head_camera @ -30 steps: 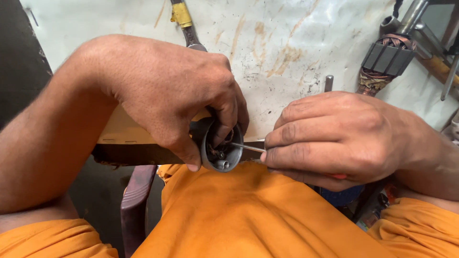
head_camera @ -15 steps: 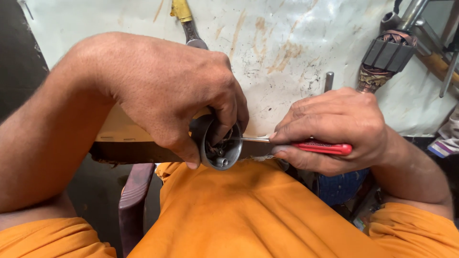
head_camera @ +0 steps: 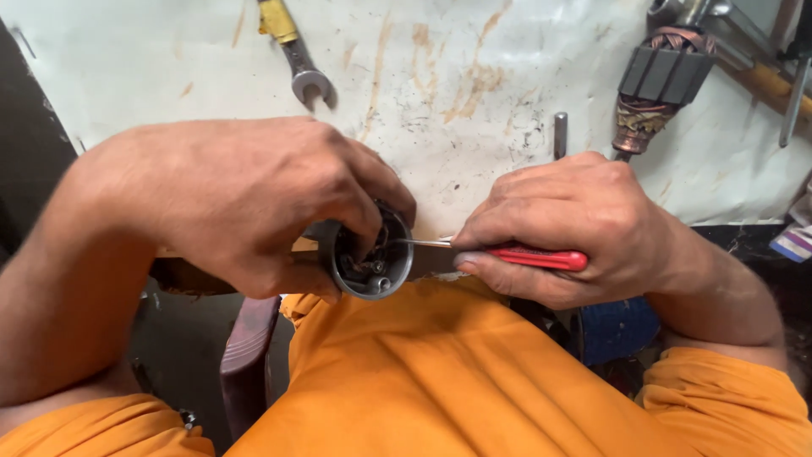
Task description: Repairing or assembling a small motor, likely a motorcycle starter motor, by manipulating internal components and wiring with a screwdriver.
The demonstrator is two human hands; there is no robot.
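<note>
The left hand is gripping a round grey metal housing holding small parts, while the right hand's fingers are closing around a red-handled screwdriver probing inside.

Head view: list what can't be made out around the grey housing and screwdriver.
- Grey housing: its body is hidden under the left hand; only the open end shows.
- Screwdriver: the tip is lost among parts inside the housing; most of the red handle is covered by the right hand.
- Wrench: its handle is cut off by the top edge.
</note>
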